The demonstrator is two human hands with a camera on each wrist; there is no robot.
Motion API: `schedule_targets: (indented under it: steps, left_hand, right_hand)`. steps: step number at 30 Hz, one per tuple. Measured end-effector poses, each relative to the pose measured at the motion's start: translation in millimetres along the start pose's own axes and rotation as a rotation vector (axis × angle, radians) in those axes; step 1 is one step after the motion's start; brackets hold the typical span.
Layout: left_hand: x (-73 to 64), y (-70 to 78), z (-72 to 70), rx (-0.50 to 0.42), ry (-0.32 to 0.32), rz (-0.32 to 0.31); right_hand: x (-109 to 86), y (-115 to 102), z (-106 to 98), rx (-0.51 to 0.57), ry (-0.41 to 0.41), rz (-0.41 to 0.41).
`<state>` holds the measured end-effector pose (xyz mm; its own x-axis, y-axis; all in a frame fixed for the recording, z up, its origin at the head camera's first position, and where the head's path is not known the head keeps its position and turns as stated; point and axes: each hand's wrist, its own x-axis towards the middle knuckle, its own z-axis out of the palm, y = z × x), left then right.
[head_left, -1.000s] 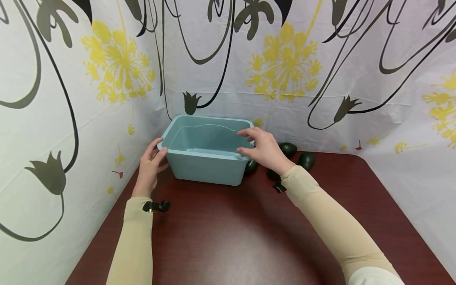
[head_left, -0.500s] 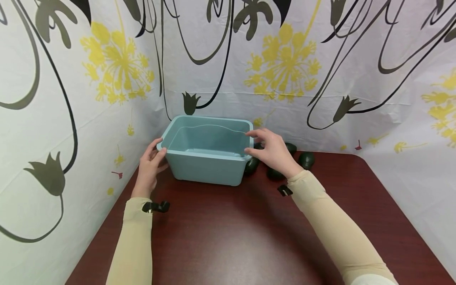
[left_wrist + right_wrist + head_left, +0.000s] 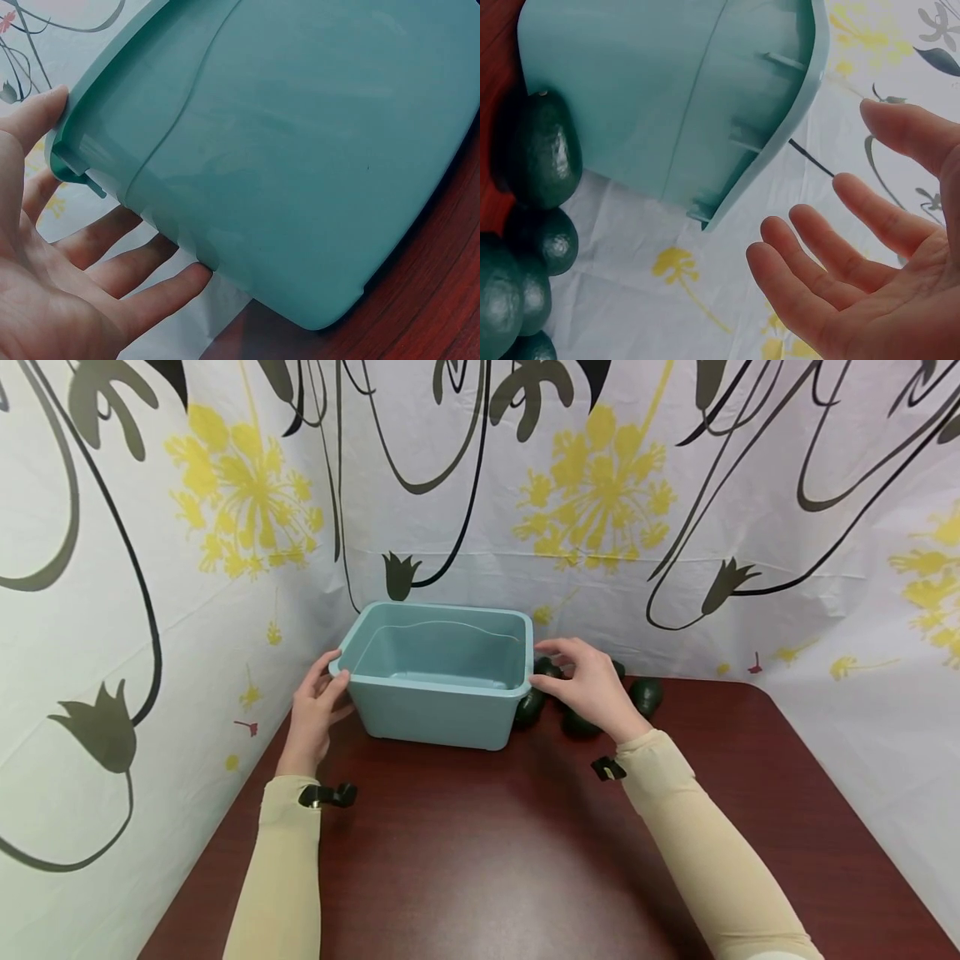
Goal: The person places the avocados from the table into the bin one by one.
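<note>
A light blue-green plastic bin [image 3: 435,717] stands upright at the back left of the table. At its front left corner my left hand [image 3: 309,718] holds the rim, the thumb on the front side and the other fingers against the end wall, as the left wrist view also shows. My right hand [image 3: 592,693] is just off the bin's right end, its fingers loosely bent and apart with nothing between them. Under and behind that hand lie several dark green avocados [image 3: 645,697], partly hidden by it. In the right wrist view the avocados [image 3: 546,150] sit close beside the bin.
The dark red-brown table [image 3: 450,835] runs toward me. White cloth [image 3: 735,527] printed with flowers hangs behind the bin and along both sides. A small black camera [image 3: 330,795] is strapped to the left wrist, another [image 3: 608,768] to the right.
My right hand has drawn off the bin's right rim, moving right and slightly toward me. The left hand and the bin have stayed in place.
</note>
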<state>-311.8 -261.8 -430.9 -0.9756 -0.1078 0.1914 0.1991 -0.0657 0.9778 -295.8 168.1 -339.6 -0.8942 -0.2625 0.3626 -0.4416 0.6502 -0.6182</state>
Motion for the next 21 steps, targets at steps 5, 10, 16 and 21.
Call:
schedule_targets:
  steps: [5, 10, 16, 21]
  left_hand:
    - [0.2, 0.4, -0.1, -0.003, 0.000, -0.004]
    - [0.9, -0.1, 0.8, -0.002, -0.001, -0.005]
    - [1.3, -0.8, 0.7, -0.015, 0.001, -0.013]
    - [1.6, -1.6, -0.4, -0.019, 0.003, -0.018]
  right_hand:
    - [-4.2, 9, -2, 0.001, 0.009, 0.019]
    - [-9.5, 19, -2, -0.001, 0.019, 0.029]
    - [-15.6, 29, -3, -0.063, 0.056, 0.034]
    - [-17.1, 39, -3, -0.102, 0.087, 0.045]
